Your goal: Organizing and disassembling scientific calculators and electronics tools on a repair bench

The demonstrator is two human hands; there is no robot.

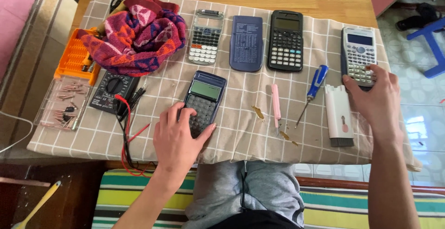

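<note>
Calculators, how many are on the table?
4: one under the left hand, one by the towel, a black one, one at the right hand. The towel could hide more.

On the counter (pixel 343 9), four calculators lie in a row at the back. The left hand (pixel 178 136) rests on a fifth calculator (pixel 203 100) in front. The right hand (pixel 378 97) touches the rightmost calculator (pixel 358 53). Between the hands lie a screwdriver (pixel 313 90) and a brush tool (pixel 338 115).

Both arms are bare, with no sleeves, rings or watch. The left hand (pixel 178 136) and right hand (pixel 378 101) wear no gloves. The legs wear soft grey trousers (pixel 245 194).
</note>
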